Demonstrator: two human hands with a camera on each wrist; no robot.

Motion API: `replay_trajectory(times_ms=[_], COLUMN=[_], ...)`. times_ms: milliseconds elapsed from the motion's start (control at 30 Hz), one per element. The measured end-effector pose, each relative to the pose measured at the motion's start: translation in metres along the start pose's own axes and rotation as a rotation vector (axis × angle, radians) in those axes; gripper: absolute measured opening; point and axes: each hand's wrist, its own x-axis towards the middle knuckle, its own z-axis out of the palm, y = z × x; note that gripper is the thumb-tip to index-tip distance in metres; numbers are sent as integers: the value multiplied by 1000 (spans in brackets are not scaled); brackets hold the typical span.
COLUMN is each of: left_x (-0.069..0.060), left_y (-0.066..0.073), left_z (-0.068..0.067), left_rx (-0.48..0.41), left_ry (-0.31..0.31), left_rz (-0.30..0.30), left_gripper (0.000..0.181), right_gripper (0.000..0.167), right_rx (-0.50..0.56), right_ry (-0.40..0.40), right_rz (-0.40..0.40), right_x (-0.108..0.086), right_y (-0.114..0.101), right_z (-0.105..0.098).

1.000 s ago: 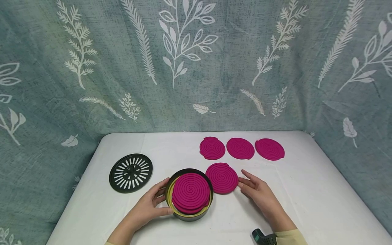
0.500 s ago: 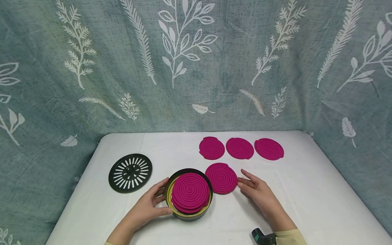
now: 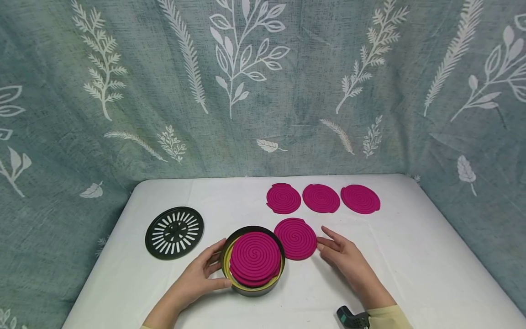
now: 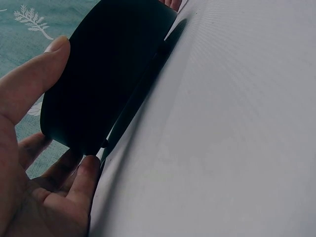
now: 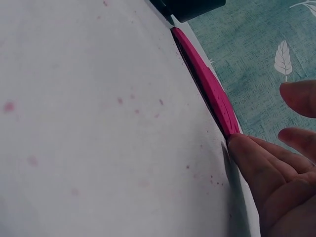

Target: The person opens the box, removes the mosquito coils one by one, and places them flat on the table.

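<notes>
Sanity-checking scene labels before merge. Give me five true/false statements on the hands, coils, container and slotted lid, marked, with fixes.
1. The left hand grips the side of the round container. True.
2. The slotted lid covers the round container. False: the slotted lid lies on the white table, left of the container.
3. Three magenta coils lie in a row along the table's far side. True.
4. The right hand reaches inside the round container. False: the right hand is at the right edge of the single nearer coil, outside the container.
5. More magenta coils are stacked inside the container. True.
</notes>
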Motion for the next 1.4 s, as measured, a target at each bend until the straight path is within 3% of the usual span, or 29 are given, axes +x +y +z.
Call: replay_trajectory(times_ms=[300, 567, 867, 1100, 1400], left_x=[3, 2, 2, 2, 2], left_y=[-1, 3, -1, 0, -2], left_z=[-2, -2, -4, -4, -2], left_rx=[29, 25, -13, 10, -9], left_ry=[23, 32, 2, 7, -9], left_rz=[-32, -35, -11, -28, -12], left_gripper=[106, 106, 104, 104, 103], right_gripper=[65, 60, 58, 57, 57], right_rx=[-5, 46, 110, 165, 4], right_ry=[2, -177, -326, -413, -457], right_rz=[-15, -112, -106, -112, -135], right_x=[3, 1, 5, 10, 9], right_y=[-11, -35, -59, -69, -74], right_z=[-4, 11, 42, 66, 82])
